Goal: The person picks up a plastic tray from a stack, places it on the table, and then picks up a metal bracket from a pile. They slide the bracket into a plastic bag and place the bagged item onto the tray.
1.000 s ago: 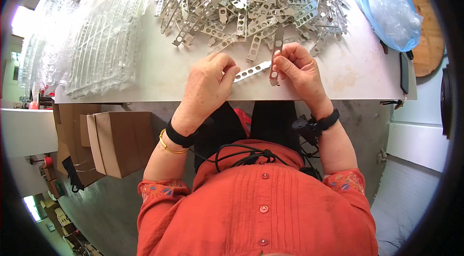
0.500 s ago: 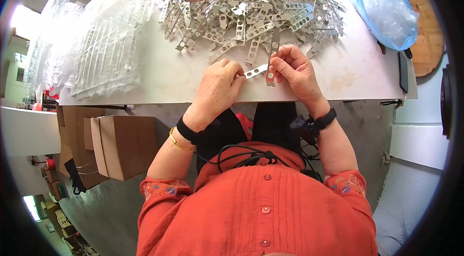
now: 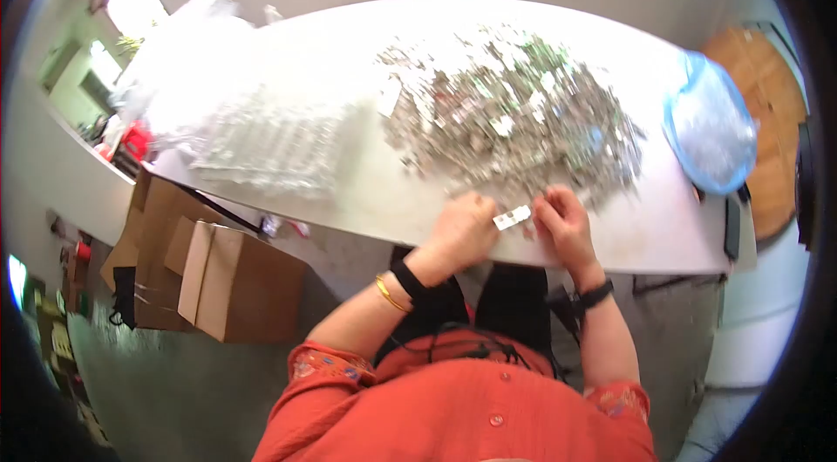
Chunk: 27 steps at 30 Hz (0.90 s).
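My left hand (image 3: 462,233) is closed on one end of a small bright metal bracket (image 3: 513,218), above the front edge of the white table (image 3: 392,216). Just to the right, my right hand (image 3: 564,225) is pinched near the bracket's other end; a blurred reddish-grey strip shows at its fingertips, seemingly another metal bracket. Behind both hands lies a big heap of metal brackets (image 3: 514,113), smeared by motion.
Clear plastic trays (image 3: 270,144) lie on the table's left part. A blue bag (image 3: 711,126) with clear plastic inside and a dark phone (image 3: 732,228) are at the right. Below left stands a cardboard box (image 3: 240,283).
The camera view has shifted and tilted, so the table and heap sit lower in it. My hands are closer together, and the strip in my right hand no longer stands out clearly.
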Available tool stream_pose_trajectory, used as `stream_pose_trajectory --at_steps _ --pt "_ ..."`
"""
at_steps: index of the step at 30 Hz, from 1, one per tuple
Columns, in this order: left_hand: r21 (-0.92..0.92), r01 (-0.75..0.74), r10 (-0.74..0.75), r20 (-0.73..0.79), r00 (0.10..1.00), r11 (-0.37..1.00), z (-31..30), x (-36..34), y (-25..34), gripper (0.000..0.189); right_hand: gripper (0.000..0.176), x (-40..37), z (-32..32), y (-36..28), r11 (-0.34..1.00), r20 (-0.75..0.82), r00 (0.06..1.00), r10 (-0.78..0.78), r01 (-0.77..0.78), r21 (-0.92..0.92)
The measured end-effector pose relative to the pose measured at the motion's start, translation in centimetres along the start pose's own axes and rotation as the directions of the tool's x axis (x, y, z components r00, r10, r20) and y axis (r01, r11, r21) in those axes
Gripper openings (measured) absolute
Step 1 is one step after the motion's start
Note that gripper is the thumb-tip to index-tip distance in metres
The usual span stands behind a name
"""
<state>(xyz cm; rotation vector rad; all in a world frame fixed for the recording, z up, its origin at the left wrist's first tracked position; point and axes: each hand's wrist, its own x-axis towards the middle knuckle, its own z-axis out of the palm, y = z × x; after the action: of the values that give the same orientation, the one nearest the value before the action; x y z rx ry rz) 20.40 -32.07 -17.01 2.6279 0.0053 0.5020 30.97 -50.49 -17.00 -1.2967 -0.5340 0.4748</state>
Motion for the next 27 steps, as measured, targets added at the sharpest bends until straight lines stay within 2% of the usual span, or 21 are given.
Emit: stream_pose_trajectory --at_steps 4,6,8,9,11,12,13,14,15,17,19,21,25,27 --pt "-0.008 -0.004 0.004 -0.089 0.996 1.000 0.9 -0.4 -0.2 0.012 0.007 0.1 0.3 0.4 0.998 0.016 1.000 0.000 -0.001 0.062" --pt "-0.008 -0.016 0.015 -0.127 0.992 1.000 0.5 -0.6 0.0 0.011 0.008 -0.2 0.4 0.0 0.994 -0.030 0.999 0.036 -0.033 0.101" --pt "-0.157 0.100 -0.104 -0.018 0.994 0.982 -0.3 -0.7 0.6 0.012 0.008 -0.1 0.0 0.1 0.995 -0.005 1.000 0.028 -0.028 0.094" --pt "-0.155 0.101 -0.106 -0.025 0.994 0.983 -0.7 -0.7 0.8 0.012 0.008 -0.1 0.0 0.2 0.995 0.008 1.000 0.030 -0.031 0.090" --pt "-0.307 0.131 -0.130 0.026 0.991 0.943 -1.7 -0.7 1.3 0.013 0.008 -0.2 0.0 0.1 0.994 0.008 1.000 0.023 -0.023 0.107" --pt "-0.303 0.137 -0.139 0.017 0.990 0.943 -1.9 -0.7 1.8 0.013 0.008 -0.4 -0.1 -0.1 0.996 -0.012 0.999 0.031 -0.030 0.086" --pt "-0.530 0.281 -0.235 0.153 0.960 0.800 -2.1 -0.6 2.2 0.014 0.008 -0.2 0.0 -0.1 0.997 -0.020 0.999 0.036 -0.034 0.069" --pt "-0.697 0.415 -0.288 0.300 0.909 0.585 -2.4 -0.5 2.1 0.014 0.010 0.0 -0.4 0.3 0.994 0.009 0.999 0.053 -0.054 0.096" --pt "-0.692 0.420 -0.311 0.286 0.907 0.587 -2.5 -0.3 1.8 0.014 0.010 0.3 -0.2 0.6 0.993 0.035 0.998 0.055 -0.058 0.102" --pt "-0.754 0.492 -0.285 0.403 0.870 0.436 -2.4 -0.2 1.6 0.015 0.011 -0.3 0.2 -0.1 0.982 -0.026 0.998 0.061 -0.055 0.179" --pt "-0.769 0.493 -0.274 0.412 0.869 0.408 -2.4 -0.3 1.2 0.017 0.011 -0.3 -0.3 -0.1 0.985 0.003 0.997 0.080 -0.079 0.152" --pt "-0.826 0.488 -0.302 0.406 0.862 0.281 -2.1 -0.2 0.8 0.018 0.012 0.0 -0.4 0.0 0.985 0.042 0.996 0.076 -0.082 0.155" --pt "-0.797 0.552 -0.328 0.468 0.821 0.243 -2.6 -0.6 -0.5 0.019 0.012 -0.5 1.1 -1.0 0.973 -0.035 0.985 0.169 -0.161 0.163" --pt "-0.772 0.601 -0.374 0.505 0.778 0.209 -2.5 -0.5 -0.9 0.020 0.012 -0.3 1.1 -1.0 0.976 0.042 0.982 0.186 -0.189 0.106"
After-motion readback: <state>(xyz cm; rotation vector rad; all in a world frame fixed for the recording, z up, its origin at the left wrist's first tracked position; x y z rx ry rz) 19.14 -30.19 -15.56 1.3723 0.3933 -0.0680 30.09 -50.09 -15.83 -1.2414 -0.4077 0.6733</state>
